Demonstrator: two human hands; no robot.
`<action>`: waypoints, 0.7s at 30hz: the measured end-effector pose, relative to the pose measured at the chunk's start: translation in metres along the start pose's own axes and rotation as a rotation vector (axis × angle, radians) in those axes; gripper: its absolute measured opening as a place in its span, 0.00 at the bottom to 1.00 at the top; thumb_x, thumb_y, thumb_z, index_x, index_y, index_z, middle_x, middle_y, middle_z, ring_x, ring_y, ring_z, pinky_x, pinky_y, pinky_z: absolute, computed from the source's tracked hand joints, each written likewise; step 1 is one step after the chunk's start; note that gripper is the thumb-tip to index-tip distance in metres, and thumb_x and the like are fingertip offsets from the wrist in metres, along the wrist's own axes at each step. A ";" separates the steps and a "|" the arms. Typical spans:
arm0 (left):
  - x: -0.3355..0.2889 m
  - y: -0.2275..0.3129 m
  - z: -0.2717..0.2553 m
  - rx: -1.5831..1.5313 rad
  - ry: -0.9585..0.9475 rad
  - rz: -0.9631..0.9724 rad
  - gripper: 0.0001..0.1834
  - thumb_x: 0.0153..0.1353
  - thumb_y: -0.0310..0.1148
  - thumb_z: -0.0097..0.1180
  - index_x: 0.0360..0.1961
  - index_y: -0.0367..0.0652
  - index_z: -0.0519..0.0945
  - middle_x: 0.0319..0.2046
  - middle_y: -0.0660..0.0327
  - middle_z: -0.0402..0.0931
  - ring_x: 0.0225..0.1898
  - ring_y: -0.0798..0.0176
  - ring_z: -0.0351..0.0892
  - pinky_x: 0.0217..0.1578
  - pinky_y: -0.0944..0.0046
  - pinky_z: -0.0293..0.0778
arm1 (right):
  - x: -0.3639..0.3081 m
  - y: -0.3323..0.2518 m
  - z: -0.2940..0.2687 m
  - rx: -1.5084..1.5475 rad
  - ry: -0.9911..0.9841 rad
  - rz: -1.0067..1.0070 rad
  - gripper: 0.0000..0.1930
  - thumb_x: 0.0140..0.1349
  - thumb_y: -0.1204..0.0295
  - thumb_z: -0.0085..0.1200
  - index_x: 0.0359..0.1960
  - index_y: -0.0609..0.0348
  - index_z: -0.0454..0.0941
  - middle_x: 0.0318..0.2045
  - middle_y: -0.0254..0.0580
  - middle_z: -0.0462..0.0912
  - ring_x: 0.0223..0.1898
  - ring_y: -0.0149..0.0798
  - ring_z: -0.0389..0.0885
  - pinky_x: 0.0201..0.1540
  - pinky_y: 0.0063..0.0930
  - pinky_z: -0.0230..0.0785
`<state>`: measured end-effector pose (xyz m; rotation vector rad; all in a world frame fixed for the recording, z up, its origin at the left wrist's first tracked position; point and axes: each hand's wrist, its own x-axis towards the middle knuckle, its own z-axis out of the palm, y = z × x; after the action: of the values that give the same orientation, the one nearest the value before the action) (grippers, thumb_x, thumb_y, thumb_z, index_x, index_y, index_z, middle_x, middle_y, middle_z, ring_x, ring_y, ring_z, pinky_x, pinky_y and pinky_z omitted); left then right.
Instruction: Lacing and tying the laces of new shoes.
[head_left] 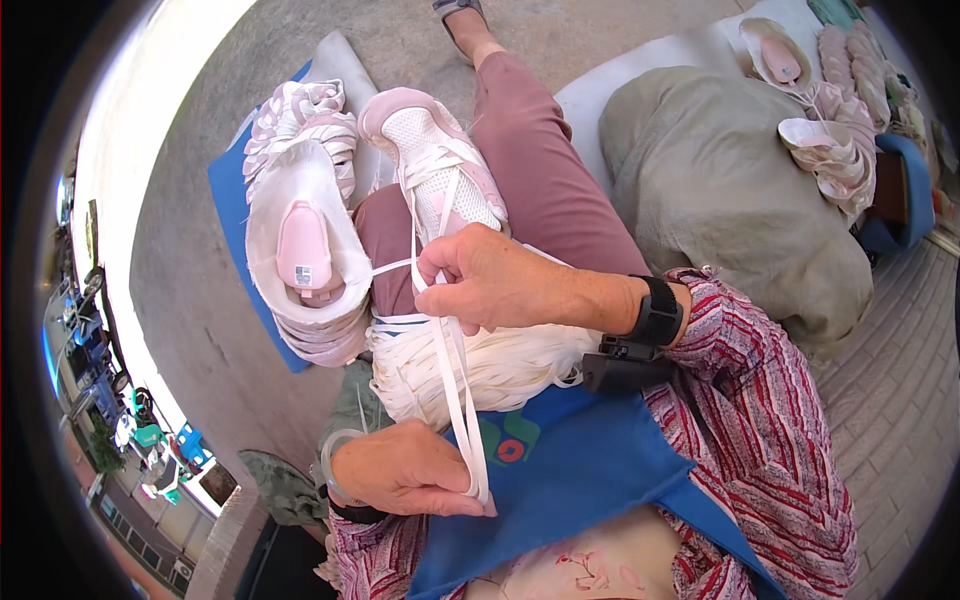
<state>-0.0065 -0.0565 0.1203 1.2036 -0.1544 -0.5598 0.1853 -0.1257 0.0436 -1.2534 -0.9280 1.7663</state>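
Note:
A pink and white mesh shoe upper (440,160) lies across my lap, with white lace threaded through its upper part. My right hand (500,280) is closed just below it, pinching white shoelaces (448,375) between thumb and fingers. Those laces run down to my left hand (405,468), which is closed on their looped lower end. Under my right hand, a thick bundle of white laces (470,370) rests on my lap, over a blue apron (570,450).
Left of my knee, stacked shoe uppers (335,335) rest on a blue surface (228,190). A large grey-green cloth-covered bulk (720,190) stands at the right. Beyond it, more pink and white uppers (830,150) are piled beside a blue chair (905,190).

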 end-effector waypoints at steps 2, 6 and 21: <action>-0.016 -0.011 -0.014 -0.081 0.183 -0.124 0.19 0.64 0.41 0.54 0.41 0.33 0.78 0.34 0.56 0.81 0.35 0.62 0.81 0.34 0.67 0.74 | -0.003 -0.007 -0.008 0.154 0.000 0.040 0.10 0.60 0.68 0.51 0.27 0.64 0.74 0.21 0.35 0.75 0.15 0.24 0.72 0.17 0.19 0.63; -0.019 -0.040 -0.033 -0.459 0.912 -0.169 0.26 0.70 0.47 0.35 0.49 0.31 0.71 0.38 0.54 0.78 0.39 0.61 0.80 0.44 0.65 0.75 | -0.004 -0.008 -0.007 0.298 -0.029 0.082 0.10 0.60 0.68 0.51 0.23 0.59 0.72 0.19 0.30 0.72 0.14 0.21 0.68 0.14 0.17 0.58; 0.039 -0.057 -0.071 -0.700 0.965 -0.124 0.20 0.68 0.42 0.47 0.47 0.32 0.74 0.34 0.58 0.77 0.33 0.69 0.77 0.33 0.70 0.75 | -0.001 -0.007 0.014 -0.004 -0.067 -0.094 0.09 0.60 0.71 0.47 0.28 0.65 0.72 0.18 0.38 0.70 0.15 0.29 0.72 0.20 0.24 0.63</action>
<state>0.0366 -0.0301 0.0349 0.6834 0.8747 -0.0637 0.1734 -0.1254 0.0537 -1.1407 -1.0129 1.7422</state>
